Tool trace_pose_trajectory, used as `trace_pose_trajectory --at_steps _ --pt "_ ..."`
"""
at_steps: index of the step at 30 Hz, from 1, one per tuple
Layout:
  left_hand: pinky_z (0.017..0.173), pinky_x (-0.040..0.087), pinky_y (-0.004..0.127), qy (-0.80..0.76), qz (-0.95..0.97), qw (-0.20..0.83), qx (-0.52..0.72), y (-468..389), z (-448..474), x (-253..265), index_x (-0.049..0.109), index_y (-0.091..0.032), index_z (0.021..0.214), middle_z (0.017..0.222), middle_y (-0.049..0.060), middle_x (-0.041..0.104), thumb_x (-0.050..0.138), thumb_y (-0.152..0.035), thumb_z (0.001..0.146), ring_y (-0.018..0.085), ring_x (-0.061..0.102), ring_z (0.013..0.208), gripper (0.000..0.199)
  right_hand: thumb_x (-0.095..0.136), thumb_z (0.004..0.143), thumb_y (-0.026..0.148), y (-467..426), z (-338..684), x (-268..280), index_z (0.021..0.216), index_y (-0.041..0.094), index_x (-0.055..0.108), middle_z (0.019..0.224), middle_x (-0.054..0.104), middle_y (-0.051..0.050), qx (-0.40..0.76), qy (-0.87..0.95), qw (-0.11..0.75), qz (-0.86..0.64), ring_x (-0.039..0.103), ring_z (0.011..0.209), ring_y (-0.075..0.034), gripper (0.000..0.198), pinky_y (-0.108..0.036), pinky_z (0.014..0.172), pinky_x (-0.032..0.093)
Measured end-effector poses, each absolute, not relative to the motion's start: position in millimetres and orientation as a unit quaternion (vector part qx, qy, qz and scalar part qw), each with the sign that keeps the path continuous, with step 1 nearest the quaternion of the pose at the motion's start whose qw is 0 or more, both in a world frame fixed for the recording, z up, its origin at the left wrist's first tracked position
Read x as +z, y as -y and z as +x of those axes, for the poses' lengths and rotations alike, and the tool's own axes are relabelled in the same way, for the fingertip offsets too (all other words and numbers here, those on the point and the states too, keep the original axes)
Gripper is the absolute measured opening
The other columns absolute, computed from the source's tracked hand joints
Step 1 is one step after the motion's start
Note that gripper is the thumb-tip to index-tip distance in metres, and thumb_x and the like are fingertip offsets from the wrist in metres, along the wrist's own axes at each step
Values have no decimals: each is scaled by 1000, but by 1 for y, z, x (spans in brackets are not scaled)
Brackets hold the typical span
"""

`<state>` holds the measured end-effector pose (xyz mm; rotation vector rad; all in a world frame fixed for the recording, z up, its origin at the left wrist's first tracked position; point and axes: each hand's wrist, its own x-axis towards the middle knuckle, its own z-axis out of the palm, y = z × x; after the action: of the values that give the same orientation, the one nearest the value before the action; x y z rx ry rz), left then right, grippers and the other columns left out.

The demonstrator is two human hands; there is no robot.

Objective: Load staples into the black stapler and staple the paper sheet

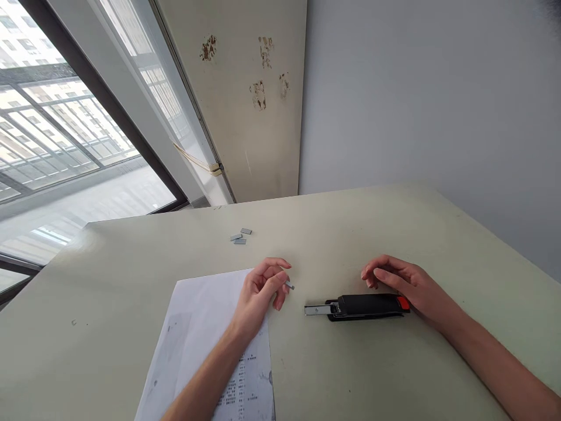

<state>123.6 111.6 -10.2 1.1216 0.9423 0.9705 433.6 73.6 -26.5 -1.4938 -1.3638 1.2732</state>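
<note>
A small strip of staples point(290, 285) is pinched between the thumb and fingers of my left hand point(265, 286), which hovers over the top right corner of the paper point(197, 316). To its right lies a black stapler point(368, 306) with a red end piece, its metal staple tray point(317, 310) sticking out at the left. Just behind the stapler's right end, my right hand point(397, 279) rests with loosely curled fingers and nothing visible in them. Its wrist is close by the red end.
Several grey staple strips point(241, 240) lie farther back on the pale table point(333, 240). Printed text shows on the paper beneath my left forearm. Behind the table are a grey wall point(429, 105), a stained panel point(267, 140) and, at left, a window point(65, 117).
</note>
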Motion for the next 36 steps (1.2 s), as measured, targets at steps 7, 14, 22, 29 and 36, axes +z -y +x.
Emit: trace_pose_trajectory --at_steps 7,14,22,29,36 --pt "50 36 23 -410 488 643 424 -111 123 -13 67 -20 97 60 -7 50 73 -45 88 7 43 46 27 63 93 68 -72 431 -23 90 27 75 91 72 -6 491 533 377 -577 66 90 -25 44 -37 88 55" --pt "52 44 24 -409 538 628 387 -110 126 -13 70 -19 101 60 -3 63 71 -56 93 10 55 49 38 63 92 69 -74 433 -24 90 27 75 94 72 -6 492 532 379 -575 65 91 -25 44 -38 90 56" --pt "67 58 32 -420 573 605 360 -110 128 -10 76 -18 110 68 0 71 81 -52 86 15 66 59 42 65 91 69 -77 437 -25 92 26 76 96 74 -7 508 543 369 -558 67 91 -25 44 -38 88 58" --pt "68 55 30 -436 734 437 284 -99 132 18 82 -29 105 80 3 77 72 -47 95 18 69 68 23 63 96 63 -76 437 -24 94 27 75 98 73 -7 520 545 369 -544 66 95 -24 39 -37 92 57" --pt "82 54 37 -350 870 267 222 -93 134 26 80 -30 110 111 5 78 65 -38 101 25 72 94 19 63 97 61 -75 435 -22 94 27 74 98 72 -5 528 538 370 -542 66 94 -23 36 -34 89 56"
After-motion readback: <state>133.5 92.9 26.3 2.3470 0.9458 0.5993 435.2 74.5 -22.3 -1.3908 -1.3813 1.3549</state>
